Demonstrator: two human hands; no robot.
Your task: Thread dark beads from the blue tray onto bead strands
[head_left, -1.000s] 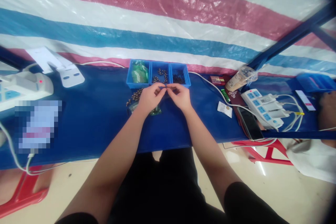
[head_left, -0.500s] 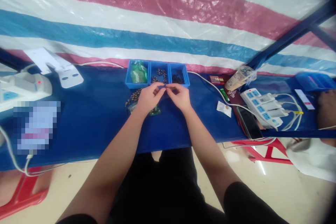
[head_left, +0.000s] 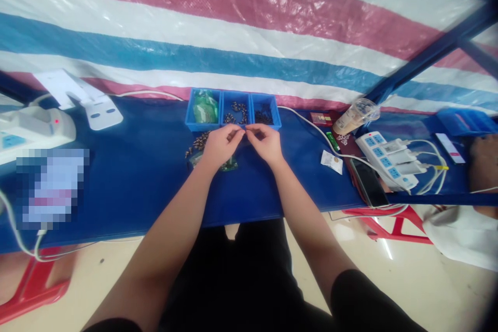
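I'm in what looks like a makeshift workshop: my long blue table [head_left: 136, 181] stands before red, white and blue striped plastic sheeting [head_left: 233, 59] and bears three open blue plastic bins [head_left: 203, 127], small brownish metallic-looking parts [head_left: 201, 141] and a white multi-socket power strip [head_left: 380, 155], with red plastic stools [head_left: 404, 224] below.

Nothing can be read as words or numbers. White looping print stands on the maroon cover [head_left: 344, 140], too blurred to make out; the clear plastic cup [head_left: 352, 116] bears faint dark marks, the white sachet [head_left: 332, 162] a small brownish one, and the red flat packet [head_left: 320, 118] pale print, all 3 illegible.
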